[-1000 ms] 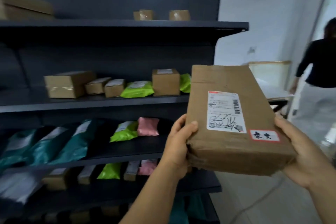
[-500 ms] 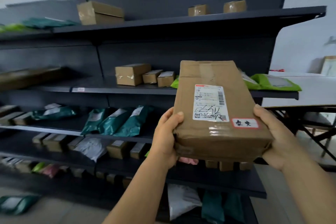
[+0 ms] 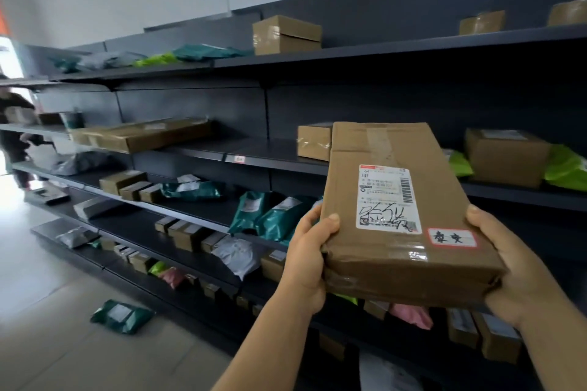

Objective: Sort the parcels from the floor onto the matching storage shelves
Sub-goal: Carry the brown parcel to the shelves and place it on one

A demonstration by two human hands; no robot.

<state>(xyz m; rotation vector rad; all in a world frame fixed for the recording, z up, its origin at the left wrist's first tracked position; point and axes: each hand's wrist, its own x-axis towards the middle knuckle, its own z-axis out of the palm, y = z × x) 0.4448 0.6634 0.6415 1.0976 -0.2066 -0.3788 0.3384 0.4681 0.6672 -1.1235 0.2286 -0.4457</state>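
I hold a flat brown cardboard parcel [image 3: 394, 200] up in front of the dark shelving [image 3: 254, 152]. It bears a white shipping label with handwriting and a small red-bordered sticker. My left hand [image 3: 306, 259] grips its lower left corner, thumb on top. My right hand [image 3: 511, 263] grips the lower right corner the same way. A teal bag parcel [image 3: 122, 316] lies on the floor at the shelf's foot.
The shelf rows carry brown boxes, teal, green, pink and grey bags. A long flat box [image 3: 139, 136] lies on the second row at left. A small tag [image 3: 239, 159] sits on that row's edge. Another person [image 3: 14, 136] stands at far left.
The view has swung left along the shelving, showing more rows, the floor bag and the person at left. Both hands keep the same hold on the parcel.
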